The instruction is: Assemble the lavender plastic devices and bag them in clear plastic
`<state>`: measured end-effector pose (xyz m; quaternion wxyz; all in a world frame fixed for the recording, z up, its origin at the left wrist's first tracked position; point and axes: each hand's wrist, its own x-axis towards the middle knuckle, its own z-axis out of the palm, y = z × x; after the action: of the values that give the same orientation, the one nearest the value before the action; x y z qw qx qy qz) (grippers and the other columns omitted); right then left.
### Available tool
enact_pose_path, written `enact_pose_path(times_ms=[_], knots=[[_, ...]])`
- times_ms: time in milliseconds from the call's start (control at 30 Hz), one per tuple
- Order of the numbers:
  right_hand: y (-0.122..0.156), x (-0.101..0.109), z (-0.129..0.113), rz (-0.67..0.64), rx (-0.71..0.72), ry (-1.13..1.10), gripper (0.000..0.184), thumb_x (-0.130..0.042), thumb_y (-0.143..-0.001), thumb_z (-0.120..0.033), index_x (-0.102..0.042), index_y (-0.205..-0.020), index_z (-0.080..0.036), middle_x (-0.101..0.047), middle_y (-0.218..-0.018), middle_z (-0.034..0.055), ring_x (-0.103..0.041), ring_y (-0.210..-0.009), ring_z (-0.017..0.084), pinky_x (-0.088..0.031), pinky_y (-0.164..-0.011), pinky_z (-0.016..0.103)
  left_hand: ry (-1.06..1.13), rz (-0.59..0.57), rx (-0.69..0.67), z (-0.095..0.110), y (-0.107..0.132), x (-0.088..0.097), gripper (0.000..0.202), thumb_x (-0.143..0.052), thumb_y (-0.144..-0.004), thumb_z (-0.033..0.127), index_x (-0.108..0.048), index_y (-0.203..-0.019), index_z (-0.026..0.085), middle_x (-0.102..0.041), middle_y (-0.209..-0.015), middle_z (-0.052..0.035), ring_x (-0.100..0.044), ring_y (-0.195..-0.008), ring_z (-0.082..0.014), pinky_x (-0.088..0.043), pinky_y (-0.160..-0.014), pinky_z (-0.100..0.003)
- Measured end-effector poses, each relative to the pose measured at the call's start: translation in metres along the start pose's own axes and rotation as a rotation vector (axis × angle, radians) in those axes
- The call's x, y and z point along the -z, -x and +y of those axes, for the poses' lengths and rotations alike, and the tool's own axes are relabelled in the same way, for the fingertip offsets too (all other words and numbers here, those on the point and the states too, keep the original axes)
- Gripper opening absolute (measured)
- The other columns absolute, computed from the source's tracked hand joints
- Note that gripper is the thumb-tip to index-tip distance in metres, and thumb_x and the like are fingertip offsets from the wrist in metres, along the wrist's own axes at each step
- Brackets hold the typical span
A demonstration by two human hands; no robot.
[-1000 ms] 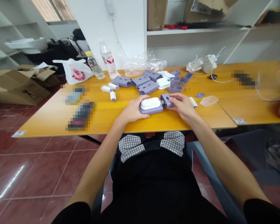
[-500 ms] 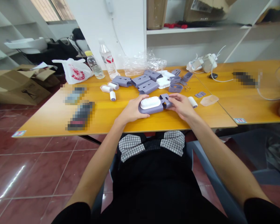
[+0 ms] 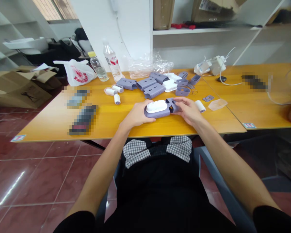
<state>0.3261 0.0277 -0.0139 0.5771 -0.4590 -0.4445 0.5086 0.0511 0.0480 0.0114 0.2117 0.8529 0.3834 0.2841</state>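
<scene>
My left hand (image 3: pixel 138 114) is closed around the left end of a purple-grey plastic shell (image 3: pixel 158 114). A white oval brush head (image 3: pixel 156 106), with bristles facing up, sits on that shell. At the shell's right end, my right hand (image 3: pixel 188 110) grips a smaller purple-grey plastic piece (image 3: pixel 171 104) with cut-outs. The two purple-grey parts meet or nearly meet; whether they are joined I cannot tell. Just right of my right hand lies a white roller (image 3: pixel 200 106). Beyond both hands, several purple-grey shells (image 3: pixel 154 90) and white brush heads (image 3: pixel 169 85) lie in a loose group.
White rollers (image 3: pixel 117 99) lie to the left. Purple-grey cups (image 3: pixel 182 91), flat grey pieces (image 3: pixel 208 98) and a translucent cover (image 3: pixel 217 104) are on the right. Bottles (image 3: pixel 113 63), a plastic bag (image 3: pixel 80 73) and clear wrap (image 3: pixel 149 66) line the table's back. Two blurred items (image 3: pixel 83 120) lie left.
</scene>
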Motion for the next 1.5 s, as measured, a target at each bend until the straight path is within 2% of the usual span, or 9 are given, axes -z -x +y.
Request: enact_pose_path(times_ms=[100,233,433,600,800,967,1200,1367,1500], knots=[[0.001,-0.004,0.003,0.010,0.029,0.033,0.029,-0.091,-0.075,-0.043,-0.071,-0.086,-0.025,-0.069,-0.093,0.0009,-0.068,-0.086,0.019,-0.068,-0.074,0.039,-0.004,0.011,-0.008,-0.001,0.000,-0.001,0.073,-0.095,-0.068,0.031,-0.066,-0.135,0.023,-0.076,-0.133,-0.0067,-0.072,-0.122,-0.0330,-0.054,-0.111,-0.048],[0.000,-0.010,0.009,0.086,0.087,0.074,0.042,-0.097,-0.062,-0.040,-0.066,-0.085,-0.024,-0.066,-0.099,0.0001,-0.067,-0.084,0.018,-0.067,-0.073,0.039,-0.006,0.009,-0.008,-0.001,0.000,-0.002,0.072,-0.095,-0.068,0.031,-0.066,-0.135,0.022,-0.076,-0.133,-0.0069,-0.072,-0.122,-0.0330,-0.053,-0.112,-0.048],[-0.001,-0.017,0.015,0.185,0.141,0.118,0.036,-0.090,-0.061,-0.034,-0.063,-0.084,-0.024,-0.063,-0.094,-0.0006,-0.062,-0.082,0.017,-0.059,-0.070,0.036,-0.034,0.008,-0.002,0.001,0.000,-0.003,0.074,-0.094,-0.068,0.028,-0.065,-0.135,0.023,-0.076,-0.133,-0.0070,-0.072,-0.120,-0.0327,-0.054,-0.110,-0.048],[-0.002,-0.015,0.019,0.217,0.206,0.240,0.031,-0.087,-0.066,-0.035,-0.065,-0.085,-0.024,-0.068,-0.097,0.0018,-0.063,-0.091,0.022,-0.058,-0.080,0.040,-0.061,0.014,-0.001,0.002,0.000,-0.004,0.073,-0.094,-0.069,0.029,-0.065,-0.136,0.022,-0.075,-0.134,-0.0082,-0.071,-0.123,-0.0339,-0.054,-0.111,-0.048],[-0.001,-0.015,0.021,0.205,0.244,0.271,0.037,-0.088,-0.070,-0.043,-0.074,-0.098,-0.024,-0.074,-0.110,0.0071,-0.068,-0.110,0.029,-0.060,-0.092,0.049,-0.064,0.033,0.038,0.006,0.001,-0.006,0.071,-0.092,-0.071,0.030,-0.065,-0.136,0.022,-0.075,-0.134,-0.0083,-0.071,-0.123,-0.0345,-0.054,-0.112,-0.050],[0.003,-0.016,0.019,0.139,0.261,0.317,0.040,-0.089,-0.074,-0.047,-0.078,-0.105,-0.024,-0.079,-0.117,0.0099,-0.069,-0.121,0.034,-0.060,-0.099,0.054,-0.063,0.040,0.057,0.006,0.001,-0.007,0.070,-0.092,-0.072,0.029,-0.065,-0.136,0.023,-0.075,-0.136,-0.0087,-0.070,-0.126,-0.0348,-0.054,-0.113,-0.050],[0.005,-0.017,0.018,0.124,0.272,0.332,0.041,-0.089,-0.075,-0.049,-0.078,-0.106,-0.024,-0.080,-0.121,0.0106,-0.069,-0.125,0.034,-0.060,-0.103,0.056,-0.063,0.067,0.038,0.003,0.002,-0.010,0.070,-0.093,-0.072,0.031,-0.065,-0.136,0.022,-0.075,-0.135,-0.0086,-0.071,-0.122,-0.0336,-0.055,-0.110,-0.049],[0.007,-0.018,0.018,0.114,0.240,0.291,0.042,-0.089,-0.077,-0.050,-0.078,-0.110,-0.025,-0.078,-0.127,0.0106,-0.073,-0.117,0.032,-0.063,-0.100,0.054,-0.054,0.072,0.055,0.005,0.003,-0.010,0.069,-0.093,-0.072,0.032,-0.065,-0.135,0.023,-0.075,-0.134,-0.0084,-0.071,-0.121,-0.0336,-0.055,-0.110,-0.050],[0.009,-0.014,0.015,0.058,0.228,0.303,0.045,-0.090,-0.076,-0.050,-0.079,-0.112,-0.025,-0.078,-0.129,0.0098,-0.072,-0.124,0.032,-0.062,-0.106,0.055,-0.034,0.075,0.075,0.004,0.004,-0.009,0.070,-0.093,-0.071,0.031,-0.066,-0.134,0.024,-0.076,-0.133,-0.0076,-0.072,-0.120,-0.0329,-0.056,-0.109,-0.050]])
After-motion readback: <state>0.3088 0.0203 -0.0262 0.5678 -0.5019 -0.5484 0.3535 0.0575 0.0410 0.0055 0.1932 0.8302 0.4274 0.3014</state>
